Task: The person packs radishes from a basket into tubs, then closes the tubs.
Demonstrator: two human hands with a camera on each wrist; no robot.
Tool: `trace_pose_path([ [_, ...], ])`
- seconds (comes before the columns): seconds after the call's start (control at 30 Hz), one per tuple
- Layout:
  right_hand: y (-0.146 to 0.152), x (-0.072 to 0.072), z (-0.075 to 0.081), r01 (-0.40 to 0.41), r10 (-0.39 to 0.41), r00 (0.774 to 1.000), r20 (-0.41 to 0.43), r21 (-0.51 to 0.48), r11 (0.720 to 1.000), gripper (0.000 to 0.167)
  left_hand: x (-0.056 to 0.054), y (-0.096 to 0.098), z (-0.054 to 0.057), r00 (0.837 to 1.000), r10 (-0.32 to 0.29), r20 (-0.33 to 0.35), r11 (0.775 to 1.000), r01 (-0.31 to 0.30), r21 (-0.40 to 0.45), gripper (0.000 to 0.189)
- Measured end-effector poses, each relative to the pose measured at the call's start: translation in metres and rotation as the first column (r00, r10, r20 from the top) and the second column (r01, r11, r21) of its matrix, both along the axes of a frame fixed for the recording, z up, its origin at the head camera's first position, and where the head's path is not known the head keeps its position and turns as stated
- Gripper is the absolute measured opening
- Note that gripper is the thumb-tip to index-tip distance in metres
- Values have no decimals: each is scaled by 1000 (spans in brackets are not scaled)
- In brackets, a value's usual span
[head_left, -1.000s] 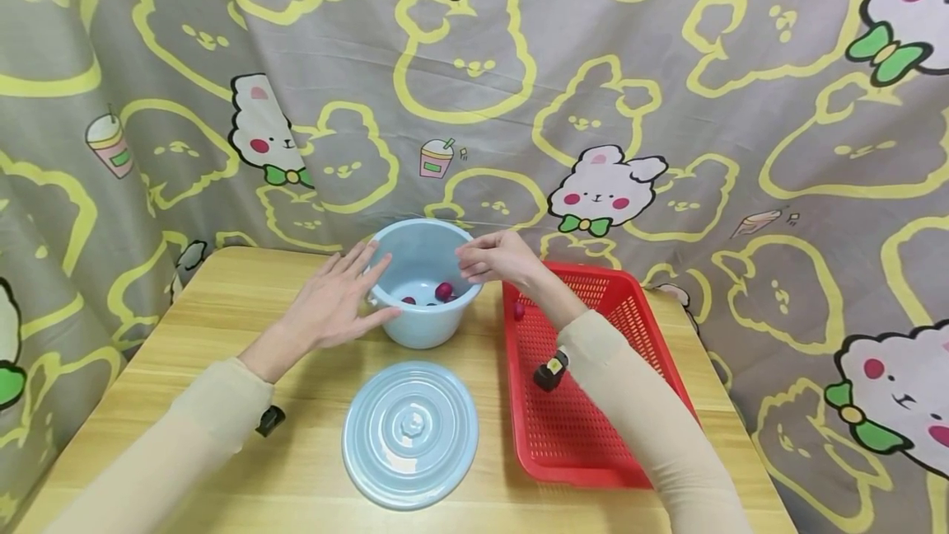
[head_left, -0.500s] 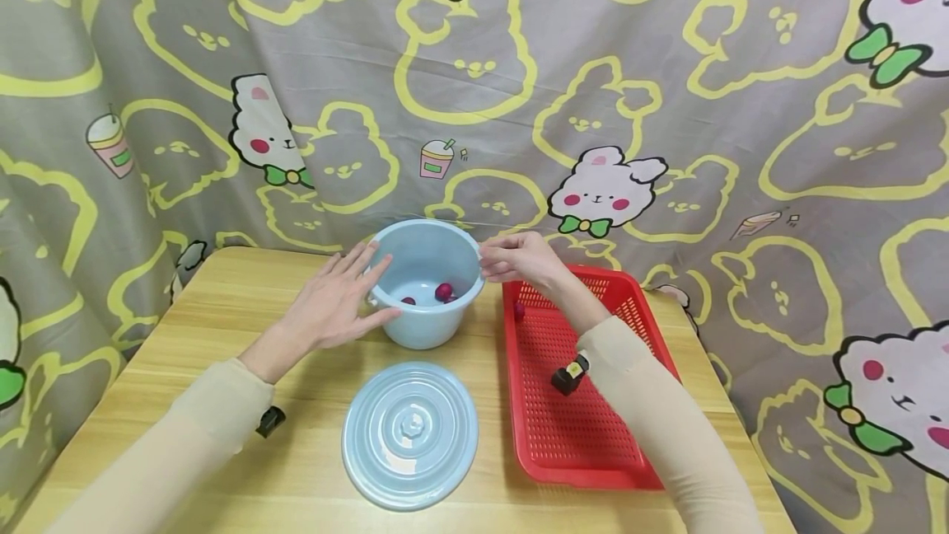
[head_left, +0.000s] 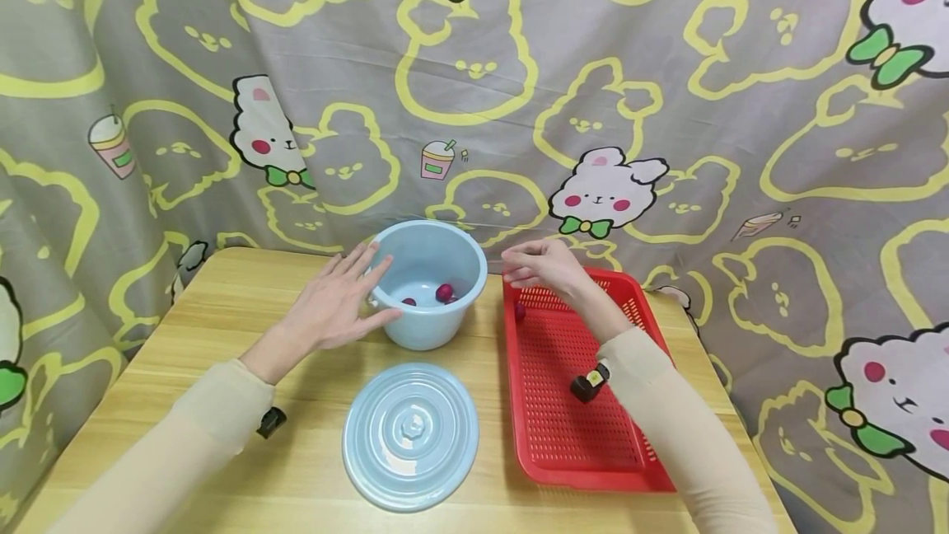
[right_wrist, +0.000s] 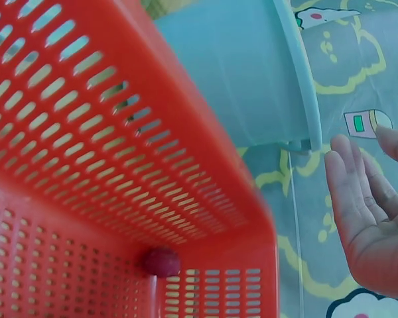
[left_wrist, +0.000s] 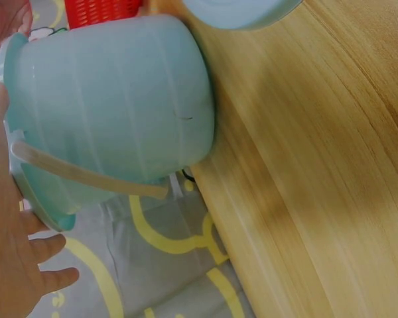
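A light-blue plastic bucket (head_left: 424, 331) stands near the table's back edge, with several small dark-red round fruits (head_left: 445, 292) at its bottom. My left hand (head_left: 337, 303) rests on the bucket's left rim, fingers spread and straight. My right hand (head_left: 547, 266) hovers over the back left corner of a red slotted basket (head_left: 517, 435), to the right of the bucket. Its fingers are loosely bent, and the right wrist view shows nothing between them. Below that hand, one dark-red fruit (right_wrist: 162, 262) lies in the basket's corner.
A round light-blue lid (head_left: 412, 468) lies flat, knob up, on the wooden table (head_left: 296, 476) in front of the bucket. The bucket's handle (left_wrist: 86, 173) hangs down its side. Behind the table hangs a grey patterned curtain (head_left: 489, 39).
My right hand has moved right, from over the bucket's right rim to above the basket's back corner. The left hand, bucket, lid and basket have stayed put.
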State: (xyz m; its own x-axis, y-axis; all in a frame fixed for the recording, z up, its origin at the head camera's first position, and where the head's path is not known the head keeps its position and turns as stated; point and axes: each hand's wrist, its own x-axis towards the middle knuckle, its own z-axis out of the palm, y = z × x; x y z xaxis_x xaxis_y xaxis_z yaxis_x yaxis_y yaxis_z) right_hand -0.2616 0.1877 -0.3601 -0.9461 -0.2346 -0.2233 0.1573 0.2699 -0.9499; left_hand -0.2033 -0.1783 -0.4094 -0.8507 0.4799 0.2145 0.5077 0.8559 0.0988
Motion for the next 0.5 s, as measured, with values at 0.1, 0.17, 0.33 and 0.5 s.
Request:
trace_pose_path([
  [0.1,6,1,-2,-6,6,1000,-6,12,1000,41,0,0,0,1000,1,3,1000,-1,2,94],
  [0.17,9,2,-4,-10,10,1000,-8,20,1000,41,0,0,0,1000,1,2,1000,-1,1,94],
  [0.33,17,4,-10,-5,5,1000,3,47,999,42,0,0,0,1000,-2,-8,1000,2,-1,94],
  [0.5,23,5,-17,2,-2,1000,4,76,997,43,1,0,1,1000,-1,-4,1000,1,8,94],
])
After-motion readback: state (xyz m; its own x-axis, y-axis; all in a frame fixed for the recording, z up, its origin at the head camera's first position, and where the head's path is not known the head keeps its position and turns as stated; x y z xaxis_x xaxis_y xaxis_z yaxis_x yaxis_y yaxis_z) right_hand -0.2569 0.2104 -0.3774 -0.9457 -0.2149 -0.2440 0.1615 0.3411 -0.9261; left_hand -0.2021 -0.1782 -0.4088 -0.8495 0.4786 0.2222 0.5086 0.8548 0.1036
